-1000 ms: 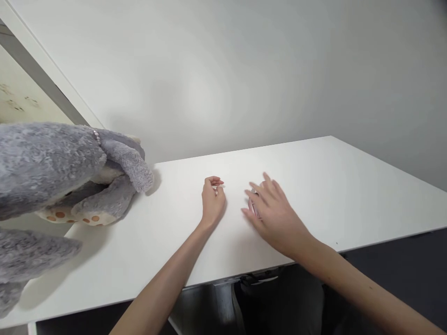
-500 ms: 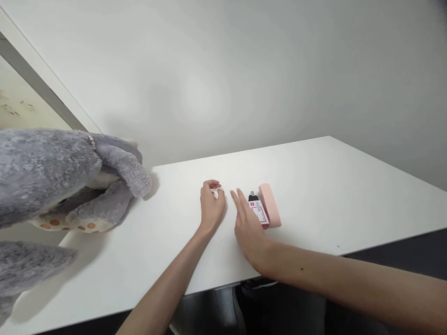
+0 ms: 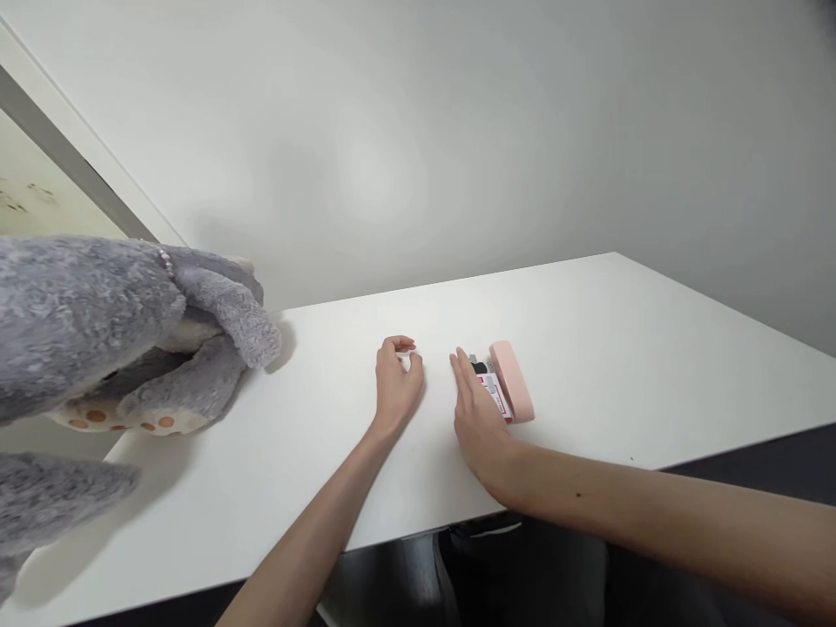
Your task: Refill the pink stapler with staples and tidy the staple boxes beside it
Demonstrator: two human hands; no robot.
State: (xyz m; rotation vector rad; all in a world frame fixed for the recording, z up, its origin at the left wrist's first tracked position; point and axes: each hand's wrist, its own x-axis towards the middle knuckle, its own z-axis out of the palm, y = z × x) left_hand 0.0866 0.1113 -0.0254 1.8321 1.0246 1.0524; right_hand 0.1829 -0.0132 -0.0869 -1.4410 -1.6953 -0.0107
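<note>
My right hand (image 3: 482,422) rests on its edge on the white table, fingers stretched out and together. Its palm side faces a small white box with red trim (image 3: 497,397), partly hidden behind the hand. Beyond the fingertips sits a small black item with a grey metal end (image 3: 480,367), its kind unclear. A pink rounded oblong case (image 3: 513,380) lies against the box's right side. To the left, my left hand (image 3: 398,383) rests on the table with fingers curled and the thumb apart from them; nothing is visible in the gap.
A large grey plush toy (image 3: 222,305) with a beaded string takes up the table's left side. Behind the white table (image 3: 627,348) rises a plain pale wall (image 3: 457,131). A tiny dark speck (image 3: 631,458) lies near the front right edge.
My right hand has moved to the right, and its fingers have come closer together. The pink case, the box and the black item have shifted slightly right too. My left hand is nearly still.
</note>
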